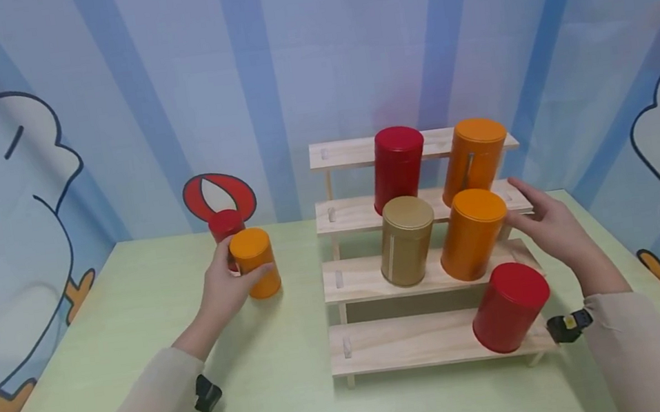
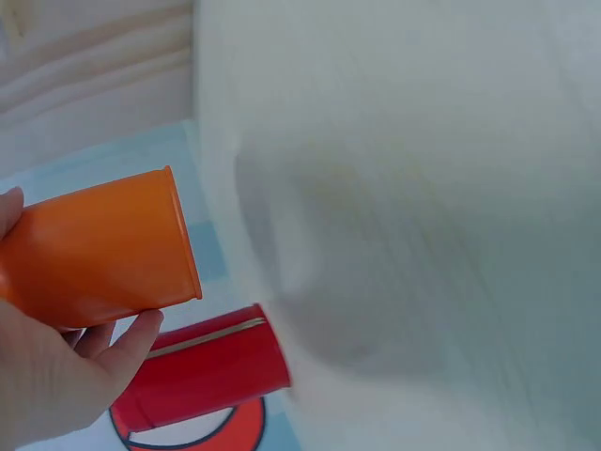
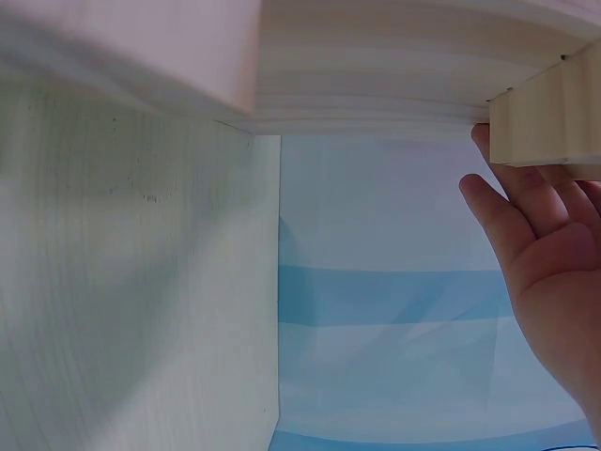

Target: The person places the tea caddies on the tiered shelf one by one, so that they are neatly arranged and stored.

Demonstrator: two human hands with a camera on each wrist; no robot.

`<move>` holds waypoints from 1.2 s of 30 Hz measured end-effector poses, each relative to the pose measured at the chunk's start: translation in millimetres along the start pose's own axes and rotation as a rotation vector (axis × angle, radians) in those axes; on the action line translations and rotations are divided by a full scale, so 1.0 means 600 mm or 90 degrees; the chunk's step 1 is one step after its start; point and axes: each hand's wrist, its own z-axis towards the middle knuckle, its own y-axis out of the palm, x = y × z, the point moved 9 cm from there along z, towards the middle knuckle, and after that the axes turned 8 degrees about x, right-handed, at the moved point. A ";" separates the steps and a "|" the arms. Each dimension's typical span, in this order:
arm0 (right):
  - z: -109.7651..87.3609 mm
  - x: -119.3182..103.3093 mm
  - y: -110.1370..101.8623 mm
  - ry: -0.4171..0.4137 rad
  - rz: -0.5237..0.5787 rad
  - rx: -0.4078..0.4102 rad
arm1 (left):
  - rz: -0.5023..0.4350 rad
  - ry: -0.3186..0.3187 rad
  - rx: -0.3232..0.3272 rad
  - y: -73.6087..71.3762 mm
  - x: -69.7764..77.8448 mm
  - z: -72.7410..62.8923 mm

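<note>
In the head view my left hand [image 1: 224,286] grips an orange canister [image 1: 261,278] between thumb and fingers. The left wrist view has this orange canister [image 2: 103,249] raised above the tabletop, lid end hidden by the hand. Behind it stands a red canister [image 1: 225,225] on the table, partly covered. At the stepped wooden rack's [image 1: 386,345] right end is my right hand [image 1: 552,225], fingers extended and holding no canister. Nearest to it is another orange canister [image 1: 474,235]. The right wrist view shows that hand [image 3: 554,254] against the rack's end, some fingertips hidden behind wood.
Also on the rack are a gold canister [image 1: 408,244], a tall red canister [image 1: 398,169], a rear orange canister [image 1: 474,159] and a lower red canister [image 1: 509,311]. A striped blue backdrop [image 1: 299,64] rises behind the pale green table [image 1: 278,380].
</note>
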 end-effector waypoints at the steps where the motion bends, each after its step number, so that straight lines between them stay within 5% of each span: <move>1: 0.000 0.000 0.000 -0.001 0.000 -0.001 | 0.001 0.006 -0.002 -0.002 0.005 -0.004; 18: 0.000 -0.001 0.001 -0.001 0.000 -0.001 | -0.016 0.029 -0.075 -0.013 0.057 -0.086; 36: 0.002 0.002 0.001 0.008 -0.010 -0.004 | -0.042 0.060 -0.168 0.027 0.123 -0.167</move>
